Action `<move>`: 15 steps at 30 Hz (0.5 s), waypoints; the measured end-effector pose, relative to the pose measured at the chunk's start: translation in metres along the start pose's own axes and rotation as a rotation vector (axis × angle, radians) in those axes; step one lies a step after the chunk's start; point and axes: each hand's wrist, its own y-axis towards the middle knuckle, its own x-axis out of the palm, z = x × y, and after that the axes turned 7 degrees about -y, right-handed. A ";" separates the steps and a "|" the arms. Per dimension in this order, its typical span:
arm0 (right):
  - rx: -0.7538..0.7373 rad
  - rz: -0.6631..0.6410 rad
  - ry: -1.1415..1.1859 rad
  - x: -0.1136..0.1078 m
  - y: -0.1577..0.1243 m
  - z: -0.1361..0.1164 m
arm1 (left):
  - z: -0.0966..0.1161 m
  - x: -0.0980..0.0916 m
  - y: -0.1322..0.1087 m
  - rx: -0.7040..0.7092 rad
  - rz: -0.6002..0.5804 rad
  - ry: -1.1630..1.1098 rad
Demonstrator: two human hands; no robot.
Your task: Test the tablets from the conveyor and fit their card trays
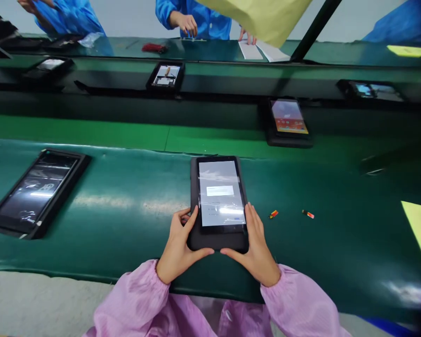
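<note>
1. The tablet point(219, 201) has a black case and a pale grey-white lit screen.
2. The table point(126, 206) is glossy dark green.
3. The sleeves point(133, 299) are pink.
4. The left tablet point(35, 192) is black, with a dark screen.
5. The far tablet point(288, 117) glows orange.
6. Two small pieces point(273, 214) are orange-red.
7. The co-workers' coats point(210, 21) are bright blue.
8. The sheet point(263, 16) is yellow.

glossy green conveyor belt point(126, 206), pale wall point(129, 16)

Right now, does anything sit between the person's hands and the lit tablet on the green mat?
Nothing visible does. The left hand and right hand clasp the near end of the tablet, one at each corner. Two small orange bits lie on the mat to its right, apart from it.
</note>
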 end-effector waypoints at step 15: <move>-0.058 0.130 -0.127 -0.012 0.023 -0.003 | 0.003 -0.002 0.001 -0.015 0.149 -0.019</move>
